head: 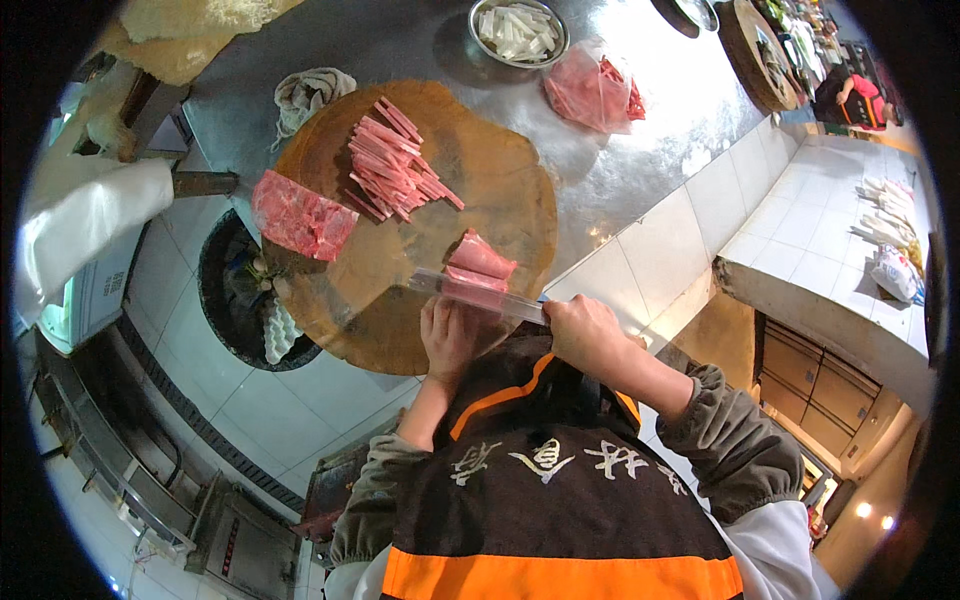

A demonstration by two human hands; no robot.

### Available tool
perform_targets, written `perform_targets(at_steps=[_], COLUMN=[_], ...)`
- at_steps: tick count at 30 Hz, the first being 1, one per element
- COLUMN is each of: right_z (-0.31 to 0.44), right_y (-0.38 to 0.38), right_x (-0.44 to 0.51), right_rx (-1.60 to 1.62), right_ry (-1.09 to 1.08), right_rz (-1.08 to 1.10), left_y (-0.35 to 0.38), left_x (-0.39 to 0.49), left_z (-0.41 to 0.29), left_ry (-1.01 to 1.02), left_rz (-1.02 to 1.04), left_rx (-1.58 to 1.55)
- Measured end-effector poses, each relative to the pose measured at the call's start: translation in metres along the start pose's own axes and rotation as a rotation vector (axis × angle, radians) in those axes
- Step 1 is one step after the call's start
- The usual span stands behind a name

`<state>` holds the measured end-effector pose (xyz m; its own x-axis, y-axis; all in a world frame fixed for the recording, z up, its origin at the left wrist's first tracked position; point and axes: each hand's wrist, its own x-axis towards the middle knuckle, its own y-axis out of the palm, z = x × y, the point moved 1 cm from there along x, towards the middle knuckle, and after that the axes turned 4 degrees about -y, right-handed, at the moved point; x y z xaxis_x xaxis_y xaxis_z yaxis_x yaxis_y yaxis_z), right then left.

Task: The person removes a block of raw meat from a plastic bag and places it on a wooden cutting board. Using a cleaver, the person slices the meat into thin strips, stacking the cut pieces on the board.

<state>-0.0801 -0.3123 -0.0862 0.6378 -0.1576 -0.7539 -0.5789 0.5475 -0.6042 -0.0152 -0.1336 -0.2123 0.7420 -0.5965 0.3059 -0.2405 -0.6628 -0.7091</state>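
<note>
My right hand [589,334] is closed around the handle end of a wide-bladed kitchen knife [510,302]. The blade lies across a small stack of sliced raw meat [481,259] at the near right of a round wooden chopping board [499,169]. Close behind the blade, my left hand [448,337] has curled fingers beside the meat; whether it grips any is hidden. A pile of thin meat strips [397,165] lies farther up the board. At the board's left edge sits a thicker slab of raw meat [300,216].
On the steel table [600,187] are a metal bowl [478,49] of pale batons, a plastic bag of red meat [592,90] and a crumpled cloth [311,94]. A black bin [217,330] stands below left. Another person [859,97] is far right, by a second round board [754,56].
</note>
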Motion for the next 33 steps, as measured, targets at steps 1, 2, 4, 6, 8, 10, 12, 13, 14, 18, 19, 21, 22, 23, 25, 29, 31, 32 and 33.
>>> perform_targets(at_steps=[1,2,4,6,8,10,12,13,14,18,19,21,22,23,25,29,31,32,33], right_z=[-0.001,0.0,0.001,0.006,0.011,0.017,0.022,0.022,0.022,0.022,0.023,0.027,0.028,0.029,0.027,0.0,-0.015,-0.019,-0.02], right_y=[0.0,0.002,0.004,0.007,0.009,0.01,0.014,0.016,0.018,0.028,0.028,0.027,0.025,0.022,0.017,0.017,0.014,0.012,0.012], right_x=[0.003,0.005,0.01,0.016,0.023,0.034,0.04,0.042,0.044,0.036,0.035,0.032,0.031,0.031,0.025,-0.003,-0.007,-0.007,-0.009], right_rx=[-0.005,-0.01,-0.007,0.006,0.026,-0.002,0.014,0.014,-0.013,0.044,0.039,0.03,0.021,0.013,-0.003,-0.016,0.021,0.061,0.104], right_ry=[-0.005,-0.006,0.024,0.074,0.019,-0.042,-0.069,-0.085,-0.13,-0.159,-0.17,-0.192,-0.193,-0.193,-0.168,-0.076,-0.049,-0.036,-0.023], right_rz=[0.002,0.002,0.011,0.022,-0.02,-0.034,-0.102,-0.14,-0.211,-0.398,-0.413,-0.434,-0.384,-0.333,-0.258,-0.177,-0.181,-0.194,-0.2], left_y=[0.0,0.0,0.0,0.0,0.0,-0.001,-0.002,-0.002,-0.002,-0.01,-0.014,-0.02,-0.023,-0.024,-0.026,-0.029,-0.032,-0.034,-0.033], left_x=[0.0,0.0,0.001,0.001,0.0,0.001,0.003,0.005,0.006,0.007,0.005,0.0,-0.002,-0.002,0.001,0.01,0.012,0.011,0.01], left_z=[0.0,-0.001,-0.002,-0.003,-0.004,-0.003,-0.004,-0.004,-0.004,-0.005,-0.007,-0.009,-0.009,-0.009,-0.004,0.007,0.012,0.013,0.012], left_ry=[-0.01,-0.015,-0.001,0.016,0.003,-0.042,-0.014,0.022,0.021,0.085,0.122,0.164,0.188,0.179,0.164,0.249,0.27,0.268,0.244], left_rz=[-0.002,0.018,0.046,0.048,0.036,0.033,0.001,-0.02,-0.055,0.036,0.038,0.079,0.112,0.118,0.136,0.211,0.268,0.35,0.381], left_rx=[-0.006,-0.032,-0.081,-0.044,-0.026,-0.005,-0.037,-0.057,-0.061,0.093,0.151,0.23,0.245,0.221,0.145,0.12,0.105,0.177,0.159])
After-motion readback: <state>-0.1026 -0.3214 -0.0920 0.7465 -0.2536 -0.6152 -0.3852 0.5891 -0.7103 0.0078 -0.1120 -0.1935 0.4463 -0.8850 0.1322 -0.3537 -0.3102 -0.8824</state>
